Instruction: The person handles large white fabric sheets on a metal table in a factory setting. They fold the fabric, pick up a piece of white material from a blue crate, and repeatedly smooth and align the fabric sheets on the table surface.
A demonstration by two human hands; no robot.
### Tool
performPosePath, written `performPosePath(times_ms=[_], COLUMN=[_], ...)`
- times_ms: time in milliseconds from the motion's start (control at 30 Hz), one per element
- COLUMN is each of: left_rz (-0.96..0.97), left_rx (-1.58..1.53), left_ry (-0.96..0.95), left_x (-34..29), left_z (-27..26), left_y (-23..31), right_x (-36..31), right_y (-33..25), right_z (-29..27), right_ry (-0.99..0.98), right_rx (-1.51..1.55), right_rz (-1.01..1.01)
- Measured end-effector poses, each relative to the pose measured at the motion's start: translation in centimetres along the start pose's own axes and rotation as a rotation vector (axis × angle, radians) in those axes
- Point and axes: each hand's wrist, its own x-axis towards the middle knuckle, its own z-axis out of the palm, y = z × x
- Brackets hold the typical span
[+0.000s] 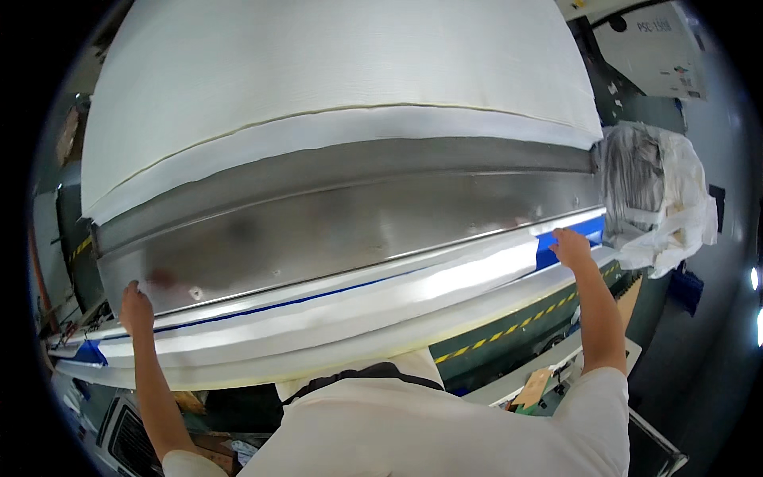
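Observation:
A long grey metal plate [342, 219] crosses the machine in front of me. Along its near side runs a glossy white sheet [477, 270] with a thin blue line and a blue section [547, 253] towards its right end. My left hand [137, 310] is at the plate's near left corner, fingers drawn together. At the right end, my right hand [572, 248] is beside the blue section with its fingers curled in. Whatever either hand may pinch is too small or hidden to make out. Both arms are spread wide.
Beyond the plate lies a broad white padded fabric sheet [350, 63]. A bundle in clear plastic wrap [656, 195] stands at the right. Yellow-and-black striped tape [509, 330] marks the green floor below the near edge. A white machine panel [652, 48] is at the far right.

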Motion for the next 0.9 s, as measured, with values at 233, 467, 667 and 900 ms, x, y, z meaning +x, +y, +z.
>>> performPosePath(times_ms=[233, 467, 667, 900], left_rz=[-0.086, 0.009, -0.022, -0.009], left_rx=[-0.188, -0.447, -0.63, -0.735], left_ry=[0.152, 0.518, 0.574, 0.513], left_x=[4.5, 7.8, 6.5, 7.5], left_z=[0.1, 0.5, 0.3, 0.1], left_y=[4.4, 6.3, 7.7, 7.0], right_x=[-0.2, 0.8, -0.4, 2.6], right_y=[-14.0, -36.6, -57.4, -74.4], right_z=[-6.0, -23.2, -36.2, -46.0], right_ry=[0.299, 0.442, 0.489, 0.554], right_rx=[0.262, 0.366, 0.551, 0.685], right_rz=[-0.191, -0.641, -1.041, -1.181])
